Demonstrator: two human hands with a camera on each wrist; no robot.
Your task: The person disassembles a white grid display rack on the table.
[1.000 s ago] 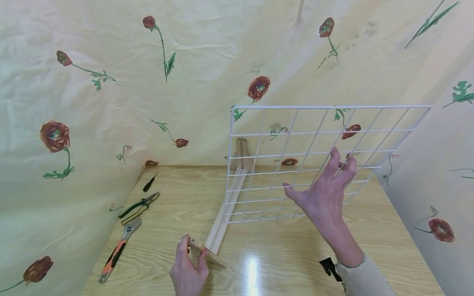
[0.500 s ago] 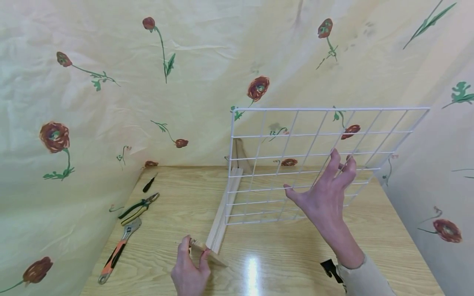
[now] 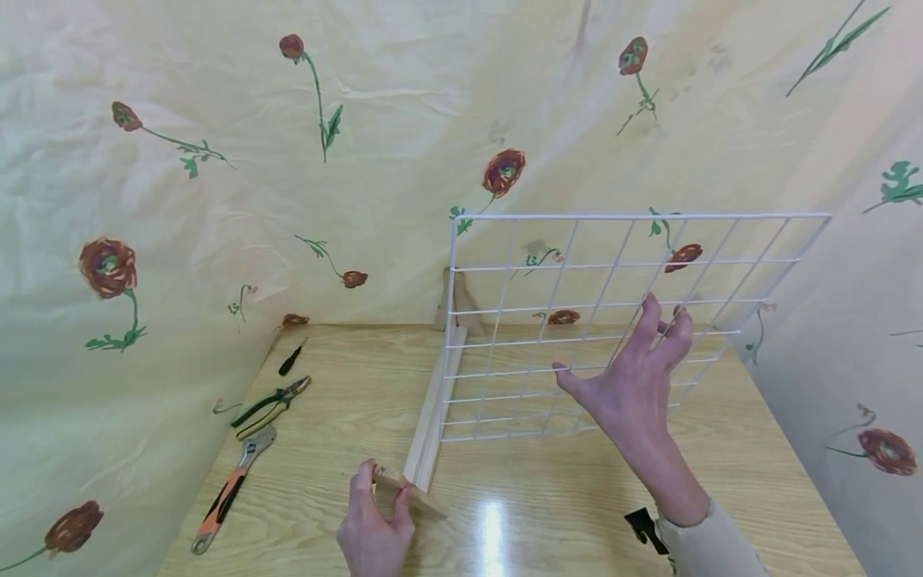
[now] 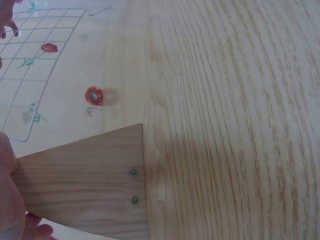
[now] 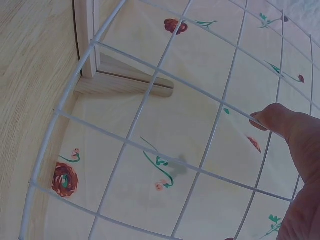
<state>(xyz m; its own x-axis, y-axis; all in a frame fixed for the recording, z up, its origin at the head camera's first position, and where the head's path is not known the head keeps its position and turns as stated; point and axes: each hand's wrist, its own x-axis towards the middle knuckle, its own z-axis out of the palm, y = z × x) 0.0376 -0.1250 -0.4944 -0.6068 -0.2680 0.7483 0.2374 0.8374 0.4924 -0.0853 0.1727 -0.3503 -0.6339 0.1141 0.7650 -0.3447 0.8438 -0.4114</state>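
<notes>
A wooden stand lies along the table, its grooved rail [image 3: 430, 425] running away from me between two tapered end pieces. My left hand [image 3: 375, 525] grips the near end piece [image 4: 90, 185], which stands upright and shows two screws on its outer face. The far end piece [image 5: 120, 85] stands by the back wall. To the right of the rail, my right hand [image 3: 634, 401] holds up a white wire grid panel [image 3: 634, 216], fingers and thumb hooked on its wires. The panel is tilted, and its left edge overlaps the rail in the head view.
On the left of the table lie a small black screwdriver [image 3: 291, 360], combination pliers [image 3: 270, 407] and an adjustable wrench [image 3: 232, 490] with an orange and black handle. Flower-patterned sheeting [image 3: 397, 160] rises behind and at both sides. A black strap end [image 3: 644, 529] shows by the right sleeve.
The far end of the stand has swung left, while its near end has shifted slightly right with my left hand. The grid panel has dropped slightly in my right hand.
</notes>
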